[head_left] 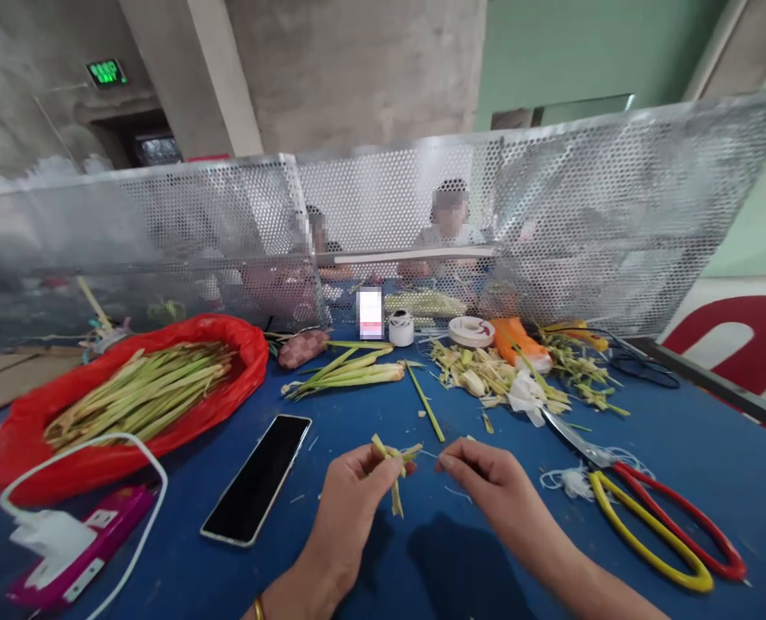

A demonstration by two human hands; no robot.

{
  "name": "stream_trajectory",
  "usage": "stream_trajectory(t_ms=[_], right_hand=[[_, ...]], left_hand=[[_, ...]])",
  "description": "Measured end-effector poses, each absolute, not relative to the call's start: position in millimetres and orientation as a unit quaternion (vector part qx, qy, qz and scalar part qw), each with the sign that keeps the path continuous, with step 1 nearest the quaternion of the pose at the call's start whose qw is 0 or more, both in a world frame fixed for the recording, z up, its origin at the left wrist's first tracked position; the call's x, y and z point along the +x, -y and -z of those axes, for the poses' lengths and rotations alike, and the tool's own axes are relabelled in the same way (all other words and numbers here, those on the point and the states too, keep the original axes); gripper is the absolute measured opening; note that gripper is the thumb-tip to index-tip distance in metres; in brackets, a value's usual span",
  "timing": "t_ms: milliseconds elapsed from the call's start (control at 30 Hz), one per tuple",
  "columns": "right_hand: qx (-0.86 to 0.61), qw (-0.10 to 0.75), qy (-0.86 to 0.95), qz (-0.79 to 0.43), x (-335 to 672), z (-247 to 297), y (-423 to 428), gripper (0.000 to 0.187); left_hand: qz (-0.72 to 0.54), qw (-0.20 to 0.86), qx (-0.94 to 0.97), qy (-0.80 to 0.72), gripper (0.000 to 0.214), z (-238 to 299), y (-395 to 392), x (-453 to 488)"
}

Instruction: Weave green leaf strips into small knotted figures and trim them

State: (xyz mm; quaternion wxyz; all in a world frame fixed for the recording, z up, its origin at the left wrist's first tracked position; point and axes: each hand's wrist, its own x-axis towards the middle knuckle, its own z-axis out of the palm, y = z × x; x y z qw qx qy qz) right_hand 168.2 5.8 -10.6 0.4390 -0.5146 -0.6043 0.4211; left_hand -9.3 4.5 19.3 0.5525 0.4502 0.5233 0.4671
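Note:
My left hand (360, 486) is closed on a small folded piece of green-yellow plant leaf (396, 495), its ends sticking out in several directions. From that piece a thin white thread (429, 454) runs across to my right hand (486, 474), where thumb and forefinger pinch it. Both hands are raised a little over the blue table. Just beyond them lies a single green leaf strip (425, 403). A bundle of pale green leaf strips (350, 370) rests farther back.
At left are a red plastic bag (246, 340) holding leaf strips, a phone (258, 478) and a purple power strip (115, 525). Scissors (654, 508) with red and yellow handles lie right, near loose white thread (573, 480). Plant scraps (466, 370) and a tape roll (471, 331) sit before a perforated metal screen (395, 198).

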Motion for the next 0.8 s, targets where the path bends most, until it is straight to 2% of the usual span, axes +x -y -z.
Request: stream_trajectory(t_ms=[133,300,367,467,633,800], right_hand=[[-0.538,0.460,0.570,-0.416,169,4,-1,0.033],[-0.568,0.501,0.411,-0.508,176,-1,-1,0.042],[-0.587,0.526,0.404,-0.465,183,-3,-3,0.045],[-0.604,0.537,0.487,-0.332,189,-9,-3,0.041],[-0.498,0.444,0.665,-0.336,184,-9,3,0.027],[-0.426,0.441,0.757,-0.225,177,0,9,0.013]], left_hand=[[-0.451,0.551,0.475,-0.518,0.010,-16,0,-6],[-0.435,0.582,0.502,-0.469,0.019,-14,5,-5],[-0.432,0.586,0.508,-0.460,0.019,-13,7,-4],[-0.432,0.589,0.518,-0.445,0.019,-10,8,-4],[-0.434,0.589,0.527,-0.432,0.021,-7,8,-2],[-0.418,0.630,0.500,-0.422,0.020,-9,8,-1]])
